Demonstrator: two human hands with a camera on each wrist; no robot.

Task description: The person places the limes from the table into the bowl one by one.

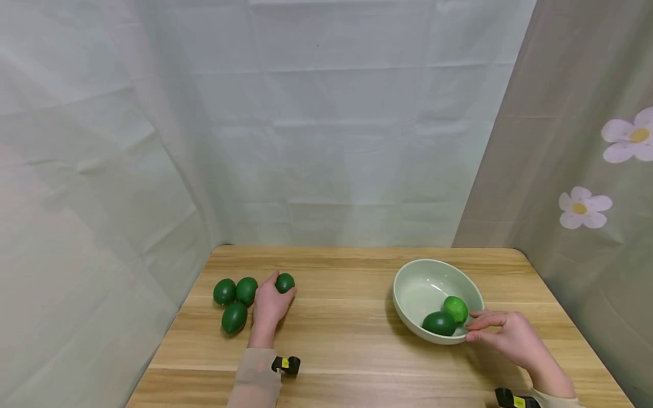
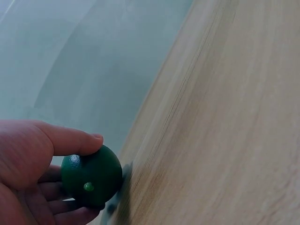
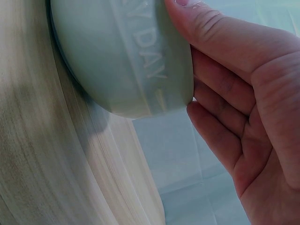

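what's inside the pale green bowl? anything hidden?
Inside the pale green bowl: a dark green fruit and a bright green lime, on the side nearest the right hand. The bowl surface directly beneath them is covered.

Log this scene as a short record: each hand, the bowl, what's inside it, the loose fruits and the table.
Left hand: pinches a dark green fruit
Right hand: grips the bowl at its near right rim
Bowl: pale green, lettering outside
Contents: one dark fruit, one brighter fruit, side by side
Loose fruits: three, dark green, clustered left of the left hand
Table: wood-grained
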